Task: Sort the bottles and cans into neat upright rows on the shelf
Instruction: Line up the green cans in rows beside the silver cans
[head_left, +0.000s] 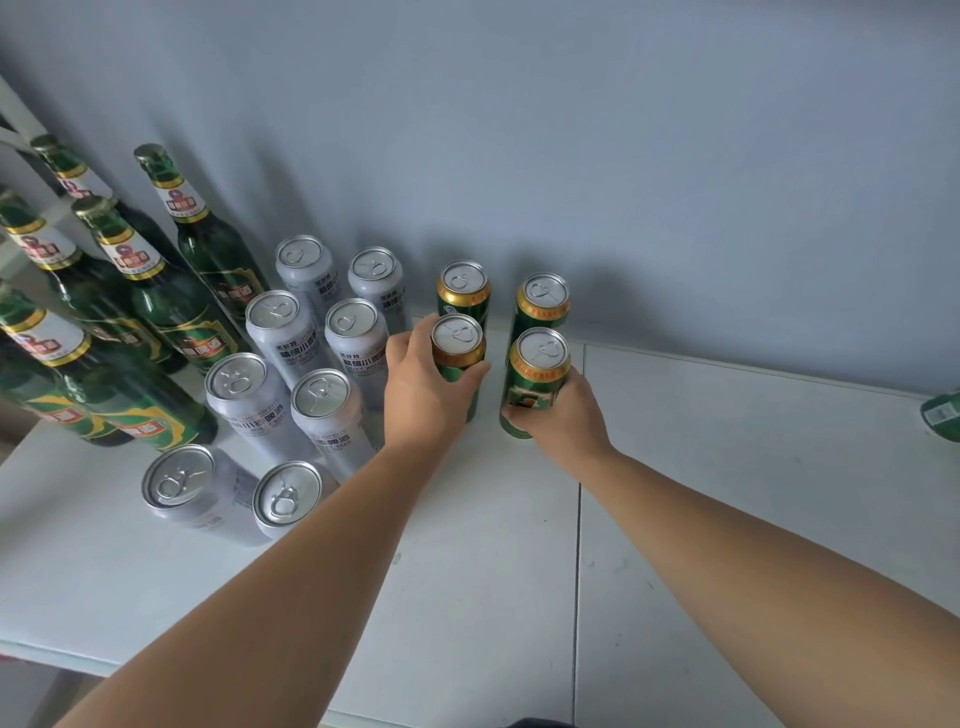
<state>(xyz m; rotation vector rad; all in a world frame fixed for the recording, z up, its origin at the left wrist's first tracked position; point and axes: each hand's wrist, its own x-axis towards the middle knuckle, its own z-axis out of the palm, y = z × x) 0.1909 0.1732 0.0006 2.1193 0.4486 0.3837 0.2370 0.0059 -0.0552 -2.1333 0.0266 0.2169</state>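
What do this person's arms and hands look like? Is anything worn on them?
Nothing is worn that shows. The left hand and right hand have no gloves, and both arms are uncovered as far as the picture reaches, with no sleeves. Neither wrist has a watch or band. No rings show, though some fingers are hidden.

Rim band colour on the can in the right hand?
Gold, on a green can; head view.

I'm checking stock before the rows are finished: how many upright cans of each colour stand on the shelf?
silver cans: 8
green cans: 4
Total: 12
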